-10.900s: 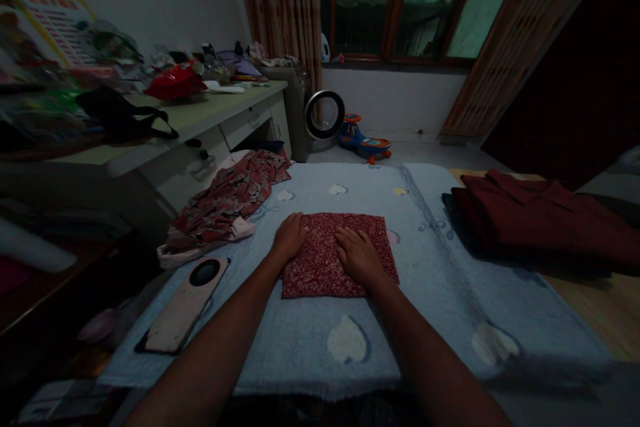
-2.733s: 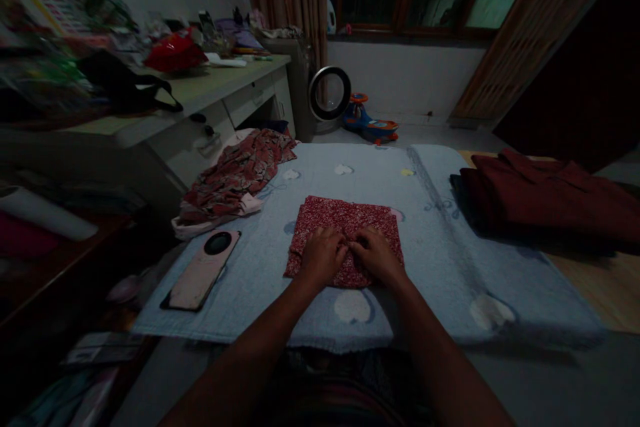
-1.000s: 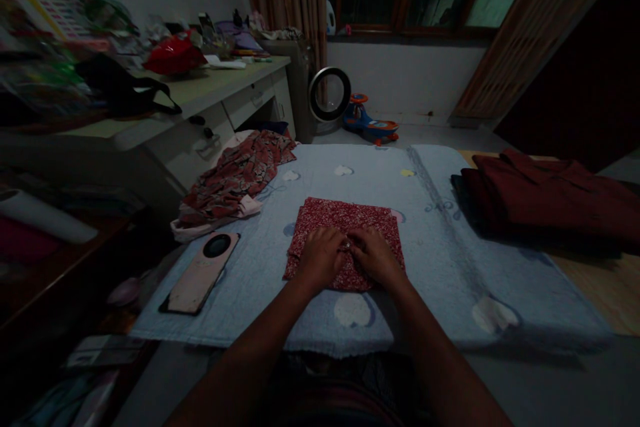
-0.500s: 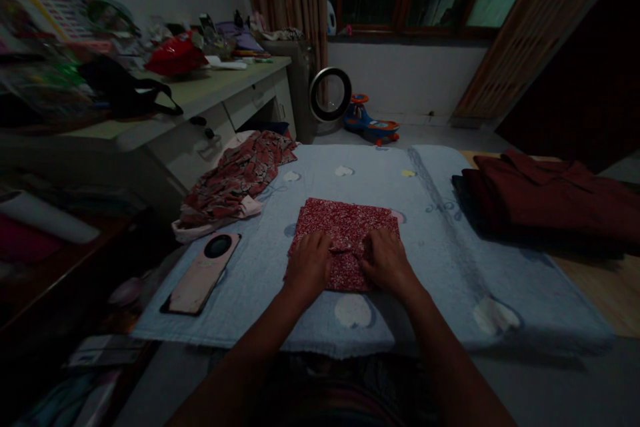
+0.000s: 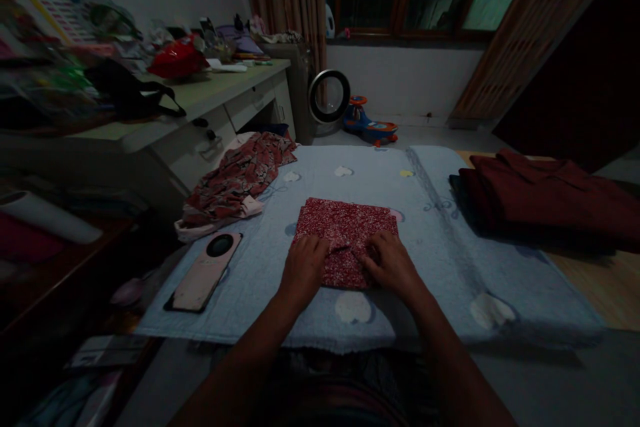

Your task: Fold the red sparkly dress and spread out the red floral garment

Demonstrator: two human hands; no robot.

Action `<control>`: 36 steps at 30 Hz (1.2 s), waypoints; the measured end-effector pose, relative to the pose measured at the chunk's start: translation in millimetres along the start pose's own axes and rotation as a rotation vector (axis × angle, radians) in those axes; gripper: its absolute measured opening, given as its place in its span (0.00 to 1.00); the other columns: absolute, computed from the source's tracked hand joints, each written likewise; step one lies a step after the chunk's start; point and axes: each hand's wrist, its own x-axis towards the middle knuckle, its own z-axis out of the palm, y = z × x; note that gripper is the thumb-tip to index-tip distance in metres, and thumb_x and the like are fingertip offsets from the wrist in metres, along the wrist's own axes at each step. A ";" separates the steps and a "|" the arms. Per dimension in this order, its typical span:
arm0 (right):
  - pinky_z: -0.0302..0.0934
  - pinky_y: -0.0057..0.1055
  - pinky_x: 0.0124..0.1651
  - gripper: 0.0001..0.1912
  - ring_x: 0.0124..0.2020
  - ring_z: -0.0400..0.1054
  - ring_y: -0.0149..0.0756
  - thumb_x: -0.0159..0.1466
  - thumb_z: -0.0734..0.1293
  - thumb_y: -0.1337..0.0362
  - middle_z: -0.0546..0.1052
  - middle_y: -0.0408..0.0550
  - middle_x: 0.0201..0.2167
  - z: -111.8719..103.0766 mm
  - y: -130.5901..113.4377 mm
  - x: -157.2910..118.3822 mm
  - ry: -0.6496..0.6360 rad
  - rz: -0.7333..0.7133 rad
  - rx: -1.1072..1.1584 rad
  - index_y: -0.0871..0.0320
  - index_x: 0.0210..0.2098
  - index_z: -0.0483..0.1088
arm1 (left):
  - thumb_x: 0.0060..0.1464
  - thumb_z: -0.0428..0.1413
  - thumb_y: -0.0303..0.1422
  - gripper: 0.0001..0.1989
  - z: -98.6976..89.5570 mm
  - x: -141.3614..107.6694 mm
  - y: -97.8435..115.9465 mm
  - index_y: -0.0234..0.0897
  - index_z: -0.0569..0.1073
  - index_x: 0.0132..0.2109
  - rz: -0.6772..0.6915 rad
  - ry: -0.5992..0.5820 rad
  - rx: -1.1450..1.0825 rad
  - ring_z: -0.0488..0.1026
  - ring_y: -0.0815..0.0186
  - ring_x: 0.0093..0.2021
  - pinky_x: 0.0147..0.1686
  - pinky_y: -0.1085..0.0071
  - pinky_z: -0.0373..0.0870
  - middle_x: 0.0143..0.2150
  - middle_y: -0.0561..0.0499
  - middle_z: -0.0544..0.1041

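A folded red cloth garment [image 5: 345, 217] with a small pale print lies on the light blue cover [image 5: 425, 267]. My left hand [image 5: 306, 265] rests over its left side, fingers curled onto the cloth; its thumb is mostly hidden. On the right side, my right hand [image 5: 393, 263] has bent fingers and thumb closing on the fabric. Between the hands the top layer shows a small ridge and creases. To the left lies a pink phone [image 5: 204, 280] with a round black camera ring, back side up.
A crumpled red-brown patterned garment [image 5: 240, 170] lies at the cover's left edge. Folded dark red clothes [image 5: 550, 193] are stacked at the right. Beyond stand a cluttered desk [image 5: 210, 97], a round-doored appliance [image 5: 329, 97] and a blue-orange ride-on toy [image 5: 370, 125].
My hands stay on the red garment with small finger shifts; the right hand's thumb and fingers look slightly farther apart. The view has shifted a little.
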 end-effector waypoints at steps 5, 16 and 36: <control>0.58 0.43 0.54 0.15 0.52 0.66 0.48 0.62 0.66 0.65 0.74 0.56 0.51 3.7 -1.8 -6.7 -0.041 -0.004 -0.028 0.58 0.48 0.72 | 0.62 0.48 0.25 0.12 7.3 -2.2 -3.1 0.40 0.75 0.45 0.012 0.010 0.018 0.66 0.55 0.47 0.49 0.58 0.65 0.44 0.45 0.72; 0.57 0.40 0.60 0.20 0.57 0.66 0.42 0.67 0.54 0.68 0.73 0.57 0.56 2.1 11.0 15.7 0.133 0.007 0.110 0.60 0.55 0.68 | 0.68 0.44 0.34 0.16 -9.6 20.0 -12.9 0.38 0.74 0.52 0.023 0.037 -0.224 0.69 0.58 0.56 0.58 0.59 0.63 0.54 0.45 0.75; 0.47 0.48 0.67 0.23 0.68 0.54 0.48 0.71 0.53 0.61 0.63 0.61 0.66 14.0 18.2 53.0 0.036 0.118 -0.141 0.63 0.60 0.65 | 0.68 0.42 0.38 0.23 1.2 67.4 -21.5 0.36 0.65 0.64 -0.005 -0.020 -0.045 0.53 0.54 0.71 0.67 0.52 0.52 0.70 0.41 0.60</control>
